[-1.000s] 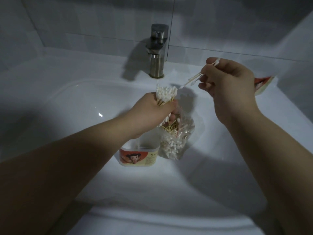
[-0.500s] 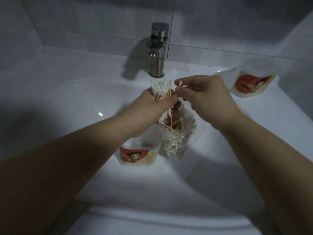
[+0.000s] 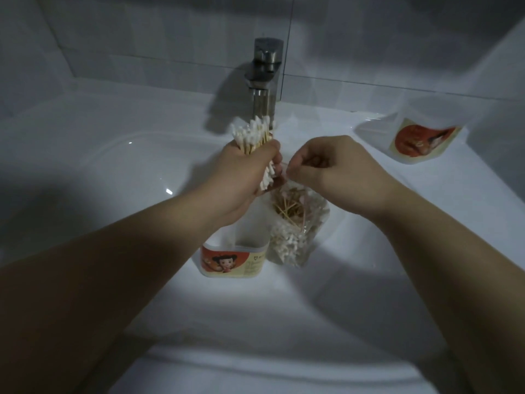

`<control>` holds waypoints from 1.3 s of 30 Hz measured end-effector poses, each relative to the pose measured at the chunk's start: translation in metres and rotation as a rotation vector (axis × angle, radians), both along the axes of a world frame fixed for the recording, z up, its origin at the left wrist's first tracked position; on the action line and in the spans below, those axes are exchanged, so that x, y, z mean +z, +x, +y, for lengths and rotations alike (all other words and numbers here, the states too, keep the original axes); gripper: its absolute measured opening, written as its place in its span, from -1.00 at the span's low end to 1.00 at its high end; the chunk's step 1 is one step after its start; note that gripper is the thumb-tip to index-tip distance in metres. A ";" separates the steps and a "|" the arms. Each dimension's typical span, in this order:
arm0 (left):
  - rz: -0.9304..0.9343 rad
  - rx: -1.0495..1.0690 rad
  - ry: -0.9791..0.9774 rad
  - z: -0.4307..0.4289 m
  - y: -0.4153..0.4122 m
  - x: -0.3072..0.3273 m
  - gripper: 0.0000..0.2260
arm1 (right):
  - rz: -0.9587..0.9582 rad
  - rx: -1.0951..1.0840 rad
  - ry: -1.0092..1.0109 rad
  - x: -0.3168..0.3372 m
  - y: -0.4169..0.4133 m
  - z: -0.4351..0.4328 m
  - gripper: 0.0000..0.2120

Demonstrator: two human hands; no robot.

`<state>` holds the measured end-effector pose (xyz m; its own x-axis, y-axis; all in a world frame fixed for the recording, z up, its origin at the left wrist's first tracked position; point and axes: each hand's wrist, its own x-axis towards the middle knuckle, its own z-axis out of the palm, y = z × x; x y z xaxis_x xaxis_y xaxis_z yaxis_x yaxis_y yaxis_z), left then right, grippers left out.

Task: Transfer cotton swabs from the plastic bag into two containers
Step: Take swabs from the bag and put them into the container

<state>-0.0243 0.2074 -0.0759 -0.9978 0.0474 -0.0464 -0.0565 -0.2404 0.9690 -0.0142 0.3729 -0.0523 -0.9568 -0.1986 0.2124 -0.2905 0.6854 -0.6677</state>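
Your right hand (image 3: 329, 166) returns to the clear plastic bag (image 3: 295, 231) for more.
Left hand (image 3: 244, 172) grips wooden-stemmed cotton swabs (image 3: 252, 135); right's pinch unclear.

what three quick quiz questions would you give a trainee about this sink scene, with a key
1. True or false: the left hand grips a bundle of cotton swabs.
2. Where does the plastic bag stand relative to the labelled container in the basin? A: on its left. B: on its right. C: inside it.
3. Fill in: the other labelled container lies on the ledge to the ___ of the faucet.

Key: 1 true; 2 B; 3 right.
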 end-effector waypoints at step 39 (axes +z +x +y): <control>0.029 0.028 -0.012 -0.001 -0.002 -0.005 -0.93 | -0.019 0.072 0.255 0.006 0.005 -0.003 -0.71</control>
